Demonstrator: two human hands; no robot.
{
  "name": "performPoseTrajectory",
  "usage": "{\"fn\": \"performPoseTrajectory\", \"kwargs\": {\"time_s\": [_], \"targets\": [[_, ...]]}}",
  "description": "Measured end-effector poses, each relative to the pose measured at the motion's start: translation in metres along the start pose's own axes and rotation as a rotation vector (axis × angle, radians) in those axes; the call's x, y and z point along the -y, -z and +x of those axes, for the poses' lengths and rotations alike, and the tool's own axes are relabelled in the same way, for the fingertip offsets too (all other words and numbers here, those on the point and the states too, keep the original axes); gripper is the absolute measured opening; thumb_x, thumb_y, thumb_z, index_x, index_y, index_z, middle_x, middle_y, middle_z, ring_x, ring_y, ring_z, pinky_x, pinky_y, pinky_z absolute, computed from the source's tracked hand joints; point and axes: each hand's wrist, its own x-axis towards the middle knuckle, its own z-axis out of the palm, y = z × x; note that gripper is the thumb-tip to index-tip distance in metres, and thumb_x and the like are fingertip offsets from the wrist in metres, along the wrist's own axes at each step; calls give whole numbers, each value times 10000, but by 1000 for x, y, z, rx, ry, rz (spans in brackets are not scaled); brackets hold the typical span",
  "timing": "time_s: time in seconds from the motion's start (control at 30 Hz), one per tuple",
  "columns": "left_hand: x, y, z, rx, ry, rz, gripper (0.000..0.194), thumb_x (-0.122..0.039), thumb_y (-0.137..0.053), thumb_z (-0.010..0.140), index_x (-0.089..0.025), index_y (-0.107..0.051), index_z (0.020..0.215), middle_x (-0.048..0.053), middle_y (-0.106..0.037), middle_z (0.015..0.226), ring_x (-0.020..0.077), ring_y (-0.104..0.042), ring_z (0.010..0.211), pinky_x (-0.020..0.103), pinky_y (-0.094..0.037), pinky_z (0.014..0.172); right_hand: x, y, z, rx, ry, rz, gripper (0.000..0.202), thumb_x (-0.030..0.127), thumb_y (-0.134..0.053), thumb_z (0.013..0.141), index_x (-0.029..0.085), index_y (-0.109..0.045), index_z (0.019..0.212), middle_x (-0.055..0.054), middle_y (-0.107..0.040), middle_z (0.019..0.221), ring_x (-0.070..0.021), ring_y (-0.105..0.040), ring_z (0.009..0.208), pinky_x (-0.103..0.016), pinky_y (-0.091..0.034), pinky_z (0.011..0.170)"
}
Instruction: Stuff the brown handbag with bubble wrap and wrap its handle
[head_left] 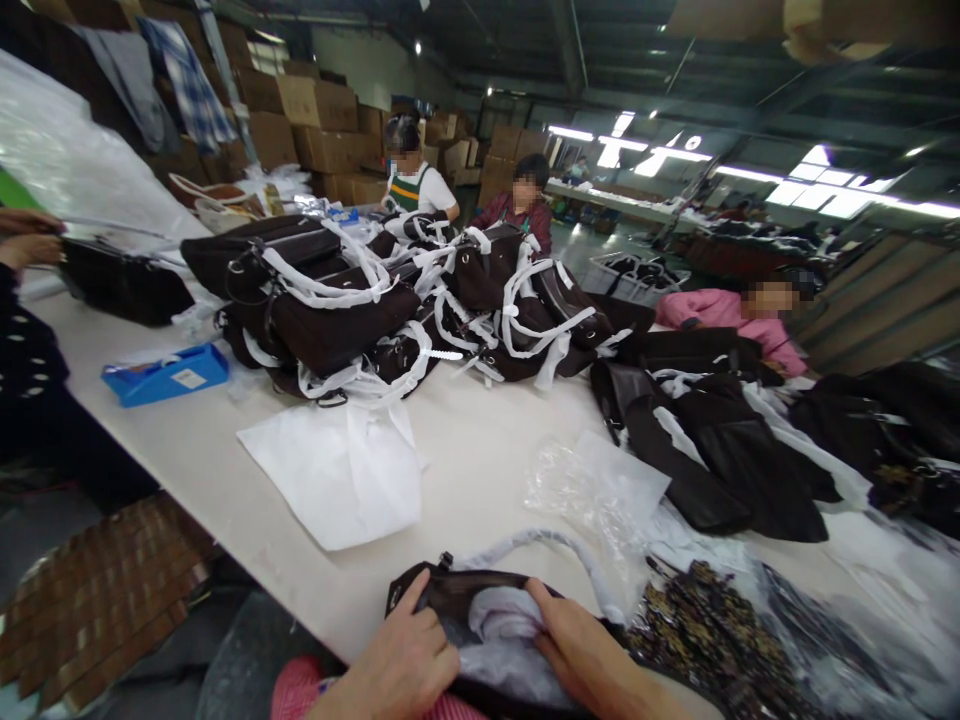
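At near table edge, bottom centre: dark brown handbag (457,592) with white-wrapped handle, mouth held open. Left hand (401,665) fingers clamped on bag rim, spreading it; right hand (581,655) fingers curled together on white stuffing paper (499,625) inside. Beyond: white table (465,470), flat white dust bag (337,475), blue tape dispenser (165,375), heaped brown bags (330,300). Warehouse, stacked cardboard boxes (322,125), seated co-workers.
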Motion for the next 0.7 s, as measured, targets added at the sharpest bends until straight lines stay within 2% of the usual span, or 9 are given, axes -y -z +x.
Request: {"fn": "performPoseTrajectory", "kwargs": {"time_s": [0.07, 0.13, 0.2, 0.27, 0.37, 0.43, 0.53, 0.6, 0.7], "targets": [[0, 1, 1, 43, 4, -17, 326, -117, -446, 977, -202, -506, 668, -49, -556, 595, 140, -499, 609, 528, -127, 1204, 2, -5, 3, 38, -130, -160, 580, -52, -397, 796, 33, -513, 1358, -241, -729, 1086, -352, -703, 1024, -426, -549, 847], [1, 0, 0, 90, 36, -65, 264, -123, -509, 952, -203, -524, 700, -45, -586, 637, 148, -540, 648, 543, -150, 1199, 6, -4, 4, 74, -137, -191, 593, -95, -426, 740, 13, -578, 1303, -268, -733, 1049, -387, -719, 974, -427, -555, 797], [1, 1, -1, 172, 111, -129, 172, -116, -577, 910, -202, -559, 762, -28, -631, 710, 166, -598, 718, 566, -184, 1192, 11, 6, 1, 97, -92, -185, 550, -96, -486, 706, 62, -654, 1206, -224, -748, 1043, -371, -723, 974, -379, -549, 791], [1, 4, 3, 300, 202, -184, 111, -121, -660, 857, -196, -616, 925, 7, -687, 842, 201, -649, 844, 602, -204, 1186, 14, 23, -8, 67, -60, -160, 444, -54, -489, 758, 132, -683, 1110, -151, -756, 1035, -326, -724, 974, -339, -535, 782], [-4, 13, 19, 457, 241, -171, 644, -205, -795, 782, -214, -507, 1358, 129, -676, 1205, 317, -617, 1143, 694, -211, 1152, 6, 51, -29, -50, -119, -142, 387, 8, -350, 888, 181, -659, 1044, -101, -730, 996, -280, -720, 928, -341, -520, 759], [-9, 17, 35, 534, 177, -149, 884, -250, -842, 745, -252, -370, 1493, 194, -524, 1445, 396, -481, 1330, 737, -209, 1129, -8, 58, -46, -149, -177, -107, 392, 45, -314, 923, 191, -641, 1083, -103, -713, 1009, -261, -709, 932, -346, -516, 787], [-14, 16, 54, 670, 99, -179, 803, -254, -778, 815, -208, -375, 1508, 190, -411, 1544, 394, -404, 1400, 665, -262, 1156, -36, 44, -75, -285, -195, 5, 371, 112, -342, 940, 215, -640, 1136, -104, -715, 1077, -235, -689, 1004, -337, -508, 873], [-14, 12, 60, 737, 124, -171, 652, -236, -673, 899, -156, -409, 1490, 193, -454, 1513, 370, -480, 1341, 584, -354, 1132, -48, 26, -93, -310, -219, 101, 352, 207, -351, 966, 227, -638, 1169, -112, -711, 1142, -247, -674, 1061, -362, -505, 916], [-11, 7, 68, 769, 168, -90, 477, -221, -608, 933, -127, -525, 1393, 203, -591, 1356, 366, -566, 1217, 546, -433, 1043, -50, 6, -113, -285, -342, 260, 397, 391, -362, 978, 227, -595, 1255, -126, -682, 1247, -296, -640, 1137, -437, -478, 965]]}}
